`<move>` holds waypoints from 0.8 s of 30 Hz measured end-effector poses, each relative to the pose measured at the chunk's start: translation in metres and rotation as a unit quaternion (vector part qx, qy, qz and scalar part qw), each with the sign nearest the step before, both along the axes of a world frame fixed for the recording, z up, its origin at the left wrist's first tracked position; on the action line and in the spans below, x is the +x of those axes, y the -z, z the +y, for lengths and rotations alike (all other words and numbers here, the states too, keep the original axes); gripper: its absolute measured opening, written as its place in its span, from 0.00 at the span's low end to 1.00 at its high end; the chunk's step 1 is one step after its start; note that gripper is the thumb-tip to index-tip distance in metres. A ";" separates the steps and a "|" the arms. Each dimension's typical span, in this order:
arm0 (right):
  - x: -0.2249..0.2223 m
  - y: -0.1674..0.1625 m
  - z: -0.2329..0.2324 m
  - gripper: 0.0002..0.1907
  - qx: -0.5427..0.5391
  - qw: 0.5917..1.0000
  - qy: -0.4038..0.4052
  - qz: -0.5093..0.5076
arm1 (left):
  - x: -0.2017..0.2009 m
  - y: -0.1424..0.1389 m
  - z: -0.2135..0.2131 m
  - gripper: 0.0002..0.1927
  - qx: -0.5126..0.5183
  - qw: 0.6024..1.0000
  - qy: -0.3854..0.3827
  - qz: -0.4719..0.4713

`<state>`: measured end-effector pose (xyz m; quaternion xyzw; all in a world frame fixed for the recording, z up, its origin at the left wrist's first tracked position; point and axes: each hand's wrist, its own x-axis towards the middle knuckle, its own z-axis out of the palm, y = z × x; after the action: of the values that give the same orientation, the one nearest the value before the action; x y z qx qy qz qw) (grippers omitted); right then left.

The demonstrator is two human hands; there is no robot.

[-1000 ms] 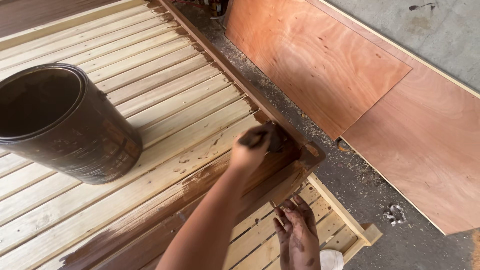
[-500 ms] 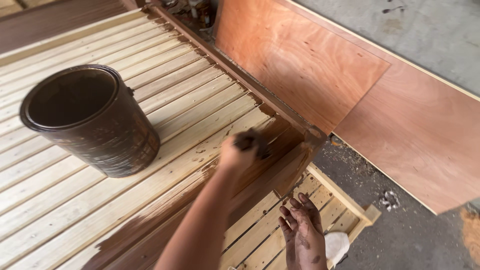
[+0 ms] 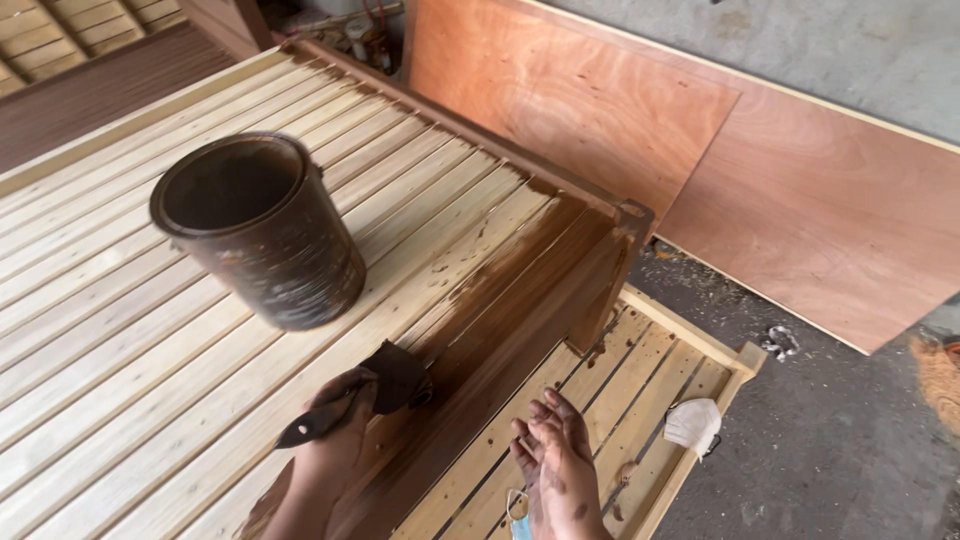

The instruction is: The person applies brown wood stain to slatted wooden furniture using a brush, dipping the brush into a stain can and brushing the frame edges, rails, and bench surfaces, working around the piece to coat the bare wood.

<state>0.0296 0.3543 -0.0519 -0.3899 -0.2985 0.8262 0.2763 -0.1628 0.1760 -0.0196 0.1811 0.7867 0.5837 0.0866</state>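
My left hand [image 3: 335, 445] grips a paintbrush [image 3: 395, 378] by its dark handle. The brush head rests on the near part of a dark brown stained strip [image 3: 520, 260] along the right edge of a pale wooden slatted panel [image 3: 130, 350]. A dark, stain-smeared bucket [image 3: 270, 250] stands upright on the slats just beyond the brush. My right hand [image 3: 555, 470], smeared with stain, hovers open with fingers spread over a lower slatted panel [image 3: 640, 370] to the right and holds nothing.
Two reddish plywood sheets [image 3: 800, 220] lean against the grey wall on the right. A white face mask [image 3: 692, 425] lies on the lower panel's edge. Grey concrete floor [image 3: 830, 450] lies beyond. A dark stained panel [image 3: 120, 90] sits at the upper left.
My left hand has drawn the brush back along the stained strip from the far corner toward me. My right hand stays open over the lower panel.
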 end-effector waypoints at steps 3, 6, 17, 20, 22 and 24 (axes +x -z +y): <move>0.001 -0.001 0.014 0.29 -0.011 1.000 0.010 -0.025 | -0.002 0.006 0.047 0.12 -0.028 0.996 -0.037 -0.079; 0.003 0.003 0.041 0.30 -0.009 0.999 0.034 -0.040 | -0.012 0.007 0.115 0.11 -0.022 0.999 -0.031 -0.013; 0.003 0.050 0.201 0.32 -0.035 0.997 0.051 -0.037 | -0.065 0.010 0.392 0.11 0.031 0.994 -0.035 0.103; -0.001 0.046 0.220 0.32 -0.003 0.998 0.044 -0.048 | -0.065 -0.006 0.420 0.09 -0.018 0.996 -0.032 0.086; -0.003 0.039 0.217 0.32 0.020 0.995 0.046 -0.085 | -0.063 -0.016 0.421 0.08 -0.091 0.993 -0.009 0.068; -0.006 0.029 0.216 0.31 0.022 0.997 0.041 -0.060 | -0.058 -0.025 0.415 0.08 -0.083 0.996 0.010 0.042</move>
<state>0.0239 0.5705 -0.0806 -0.4445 -0.3162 0.7825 0.3002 -0.2212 0.5912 0.0052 0.2053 0.8338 0.5071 0.0739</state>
